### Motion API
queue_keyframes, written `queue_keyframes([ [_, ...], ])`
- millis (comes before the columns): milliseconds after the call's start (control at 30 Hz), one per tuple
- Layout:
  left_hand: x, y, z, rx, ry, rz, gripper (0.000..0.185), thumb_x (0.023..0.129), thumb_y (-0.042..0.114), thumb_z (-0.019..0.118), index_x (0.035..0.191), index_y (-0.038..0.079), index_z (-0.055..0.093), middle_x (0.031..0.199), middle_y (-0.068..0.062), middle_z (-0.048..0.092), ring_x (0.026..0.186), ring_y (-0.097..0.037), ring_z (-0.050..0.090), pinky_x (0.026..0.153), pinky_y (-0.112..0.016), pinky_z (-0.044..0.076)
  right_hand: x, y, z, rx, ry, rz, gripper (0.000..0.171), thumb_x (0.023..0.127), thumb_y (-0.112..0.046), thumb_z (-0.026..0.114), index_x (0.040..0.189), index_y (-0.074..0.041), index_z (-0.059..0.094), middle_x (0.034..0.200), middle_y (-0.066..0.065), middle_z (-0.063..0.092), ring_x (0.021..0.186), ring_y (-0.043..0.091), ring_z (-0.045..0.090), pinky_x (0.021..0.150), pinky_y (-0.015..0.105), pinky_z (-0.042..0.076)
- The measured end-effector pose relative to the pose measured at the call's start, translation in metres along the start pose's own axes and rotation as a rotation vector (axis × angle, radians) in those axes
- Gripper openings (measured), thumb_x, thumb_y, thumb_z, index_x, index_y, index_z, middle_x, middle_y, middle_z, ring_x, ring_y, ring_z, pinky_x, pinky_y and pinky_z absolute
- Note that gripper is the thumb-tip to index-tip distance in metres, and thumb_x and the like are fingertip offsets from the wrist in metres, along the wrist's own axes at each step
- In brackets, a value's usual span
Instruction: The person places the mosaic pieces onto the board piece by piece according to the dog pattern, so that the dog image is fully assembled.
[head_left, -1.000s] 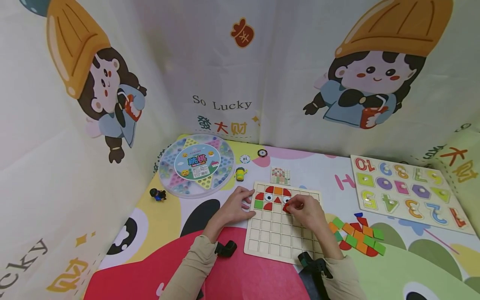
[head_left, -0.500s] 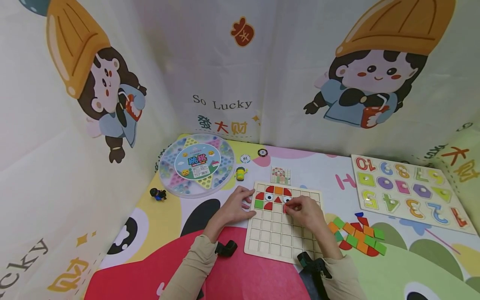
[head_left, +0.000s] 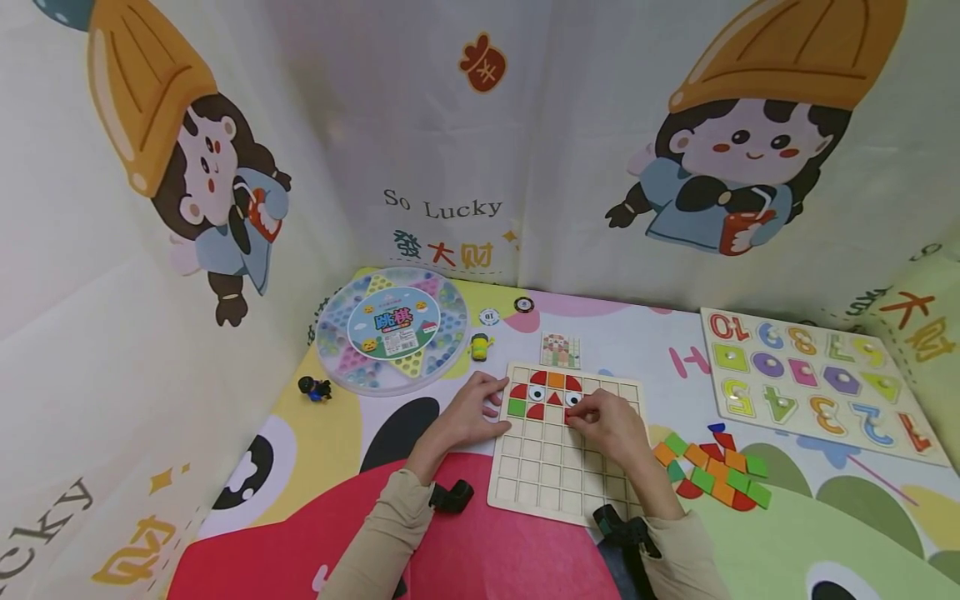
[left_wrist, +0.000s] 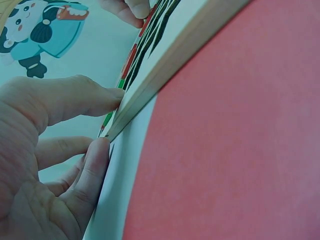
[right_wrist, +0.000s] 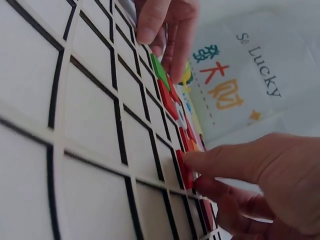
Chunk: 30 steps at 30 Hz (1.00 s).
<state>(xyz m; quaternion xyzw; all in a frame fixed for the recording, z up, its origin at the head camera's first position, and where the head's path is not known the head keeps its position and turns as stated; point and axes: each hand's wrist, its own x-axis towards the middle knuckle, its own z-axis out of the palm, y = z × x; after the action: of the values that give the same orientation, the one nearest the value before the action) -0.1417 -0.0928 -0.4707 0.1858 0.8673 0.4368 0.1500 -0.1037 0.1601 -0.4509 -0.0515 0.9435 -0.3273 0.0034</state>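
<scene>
You are working over a square pale wooden board (head_left: 551, 483), which is lying flat and holding a grid of shallow square cells; thin raised strips are dividing them. Its filled cells are clustering in the upper part: red rounded pieces, an orange square (head_left: 556, 380), a green square (head_left: 516, 407), a red triangle (head_left: 553, 399) and two white eye tiles (head_left: 537, 393).

Your right hand (head_left: 613, 423) is pinching a red tile (right_wrist: 184, 172) between thumb and fingertips, nearly closed together, at a cell just below the right-hand eye tile; whether the tile is sitting fully in the cell you cannot tell. Your left hand (head_left: 471, 410) is keeping thumb and fingers spread and loosely bent, touching the board's left edge.

To the right, loose flat tiles (head_left: 717, 472) are lying in a heap, mostly green and orange squares, with red rounded ones among them. Beyond, a puzzle board (head_left: 759, 417) is holding bright numerals (head_left: 827, 417) and knobbed shapes, including a hexagon and a triangle. At the far left, a round, clear, glossy case (head_left: 390, 390) is showing small beads around a yellow-and-pink star, with a printed label (head_left: 393, 321) covering its middle.
</scene>
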Motion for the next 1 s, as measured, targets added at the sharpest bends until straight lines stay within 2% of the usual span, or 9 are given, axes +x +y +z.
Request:
queue_keyframes([
  [267,0.000,0.000,0.000,-0.012,-0.001,0.009,0.073,0.082,0.015,0.079,0.146,0.003,0.046,0.116,-0.006,0.047,0.094,-0.014,0.059,0.081,-0.023,0.053,-0.007,0.013,-0.016,0.035,0.080,0.053,0.016,0.085,-0.014,0.077,0.098,-0.005,0.076,0.089,0.006,0.068,0.073,0.020,0.058,0.059,0.030,0.045],
  [433,0.001,0.000,0.000,-0.005,-0.003,0.008,0.073,0.083,0.015,0.079,0.146,0.003,0.046,0.117,-0.006,0.047,0.094,-0.014,0.059,0.081,-0.023,0.053,-0.021,0.035,-0.039,-0.001,0.116,0.080,0.024,0.087,-0.015,0.074,0.107,-0.001,0.073,0.092,0.010,0.067,0.077,0.024,0.060,0.060,0.029,0.047],
  [567,0.001,0.001,0.000,-0.002,-0.003,0.010,0.073,0.083,0.015,0.079,0.146,0.003,0.046,0.117,-0.006,0.047,0.094,-0.014,0.059,0.081,-0.023,0.054,-0.035,0.055,-0.057,-0.026,0.133,0.079,0.027,0.088,-0.015,0.073,0.109,0.002,0.071,0.094,0.013,0.068,0.079,0.028,0.064,0.058,0.028,0.049],
  [767,0.000,0.000,0.000,0.004,-0.003,0.013,0.072,0.083,0.016,0.078,0.146,0.003,0.046,0.117,-0.006,0.047,0.094,-0.014,0.059,0.081,-0.022,0.053,-0.051,0.077,-0.077,-0.049,0.062,0.115,0.030,0.086,-0.014,0.075,0.109,0.005,0.070,0.096,0.016,0.069,0.077,0.028,0.066,0.058,0.031,0.049],
  [1000,0.000,-0.001,0.000,0.004,0.001,0.025,0.072,0.083,0.016,0.078,0.146,0.003,0.046,0.117,-0.007,0.047,0.093,-0.013,0.059,0.081,-0.022,0.053,-0.058,0.089,-0.085,-0.075,-0.041,0.150,0.031,0.082,-0.016,0.079,0.105,0.004,0.073,0.096,0.017,0.067,0.084,0.034,0.067,0.065,0.041,0.053],
])
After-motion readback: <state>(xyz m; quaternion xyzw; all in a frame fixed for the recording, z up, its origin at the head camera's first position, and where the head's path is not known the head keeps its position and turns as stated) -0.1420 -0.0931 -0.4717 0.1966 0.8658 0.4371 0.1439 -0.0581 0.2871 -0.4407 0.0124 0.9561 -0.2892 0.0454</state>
